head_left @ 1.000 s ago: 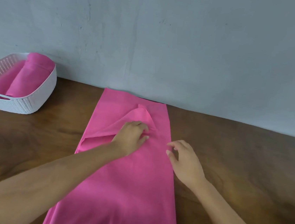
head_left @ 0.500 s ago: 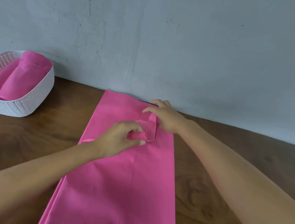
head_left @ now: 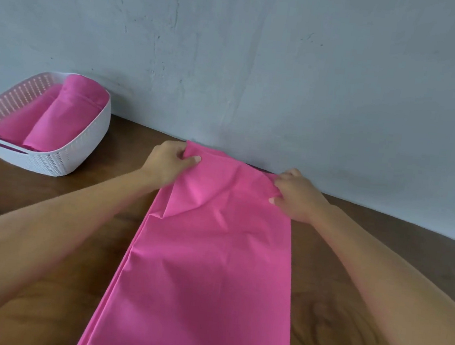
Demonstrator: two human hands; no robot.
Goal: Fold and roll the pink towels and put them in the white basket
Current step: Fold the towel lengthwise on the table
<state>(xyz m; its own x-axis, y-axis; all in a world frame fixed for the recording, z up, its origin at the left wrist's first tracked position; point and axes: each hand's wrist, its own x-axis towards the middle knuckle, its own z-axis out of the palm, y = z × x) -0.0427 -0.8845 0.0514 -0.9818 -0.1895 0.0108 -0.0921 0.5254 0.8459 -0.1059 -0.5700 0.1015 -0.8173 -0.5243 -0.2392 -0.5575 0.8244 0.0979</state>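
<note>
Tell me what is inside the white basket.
The white basket holds two rolled pink towels lying side by side, the second to the left of the first. The basket's floor and anything beneath the rolls are covered.

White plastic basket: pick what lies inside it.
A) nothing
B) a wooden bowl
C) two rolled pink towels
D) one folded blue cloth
C: two rolled pink towels lie side by side inside the white plastic basket, at the left of the head view.
</note>
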